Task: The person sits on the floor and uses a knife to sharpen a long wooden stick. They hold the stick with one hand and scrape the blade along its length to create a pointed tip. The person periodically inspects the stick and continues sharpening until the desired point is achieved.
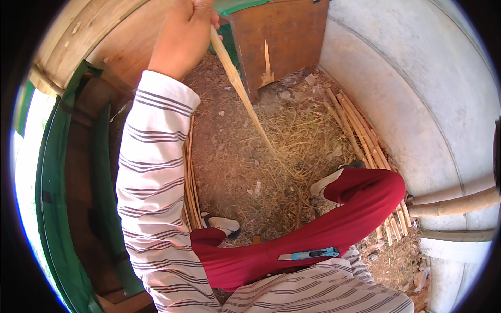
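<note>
Gripping the top of a long split bamboo strip, the left hand is raised high at the top of the view, fingers closed tight around it. From that fist the strip slants down and to the right, its thin end reaching the straw-covered ground just above the person's knee. The right hand cannot be seen, so its state cannot be told. A striped sleeve runs down from the left hand to the lower edge. Below, red trousers cover the bent legs, and a blue utility knife lies on the thigh, well apart from the hand. More bamboo sticks lie along a grey curved wall on the right.
</note>
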Demonstrator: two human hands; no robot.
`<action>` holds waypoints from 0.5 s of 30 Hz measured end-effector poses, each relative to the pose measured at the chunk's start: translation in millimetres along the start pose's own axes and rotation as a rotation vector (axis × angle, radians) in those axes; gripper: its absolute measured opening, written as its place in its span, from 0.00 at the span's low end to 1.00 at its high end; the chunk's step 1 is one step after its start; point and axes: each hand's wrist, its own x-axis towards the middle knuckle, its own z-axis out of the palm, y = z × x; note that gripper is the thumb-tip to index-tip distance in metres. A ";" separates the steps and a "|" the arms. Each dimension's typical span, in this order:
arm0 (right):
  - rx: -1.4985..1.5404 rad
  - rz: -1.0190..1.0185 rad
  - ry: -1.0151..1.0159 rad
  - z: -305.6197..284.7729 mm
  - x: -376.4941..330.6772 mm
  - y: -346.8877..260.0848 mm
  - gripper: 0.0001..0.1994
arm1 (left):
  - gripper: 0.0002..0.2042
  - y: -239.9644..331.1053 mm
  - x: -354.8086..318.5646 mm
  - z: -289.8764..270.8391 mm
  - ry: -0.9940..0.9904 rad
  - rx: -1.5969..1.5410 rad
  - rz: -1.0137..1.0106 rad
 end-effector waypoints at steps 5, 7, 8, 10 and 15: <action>-0.002 -0.016 -0.020 4.3 3.0 -3.9 0.12 | 0.15 -3.8 -4.9 19.9 0.250 -0.080 0.093; 0.000 -0.047 -0.033 7.1 7.6 -11.3 0.12 | 0.12 3.6 -7.3 29.0 0.440 -0.168 0.029; 0.003 -0.068 -0.041 8.9 11.3 -16.0 0.12 | 0.13 -0.2 -5.7 27.0 0.427 -0.220 0.004; 0.004 -0.122 -0.046 12.2 23.4 -29.1 0.12 | 0.14 -20.6 2.6 20.9 0.398 -0.334 -0.041; 0.013 -0.302 -0.026 22.0 73.9 -73.9 0.13 | 0.21 4.7 9.3 51.1 0.252 -0.559 -0.128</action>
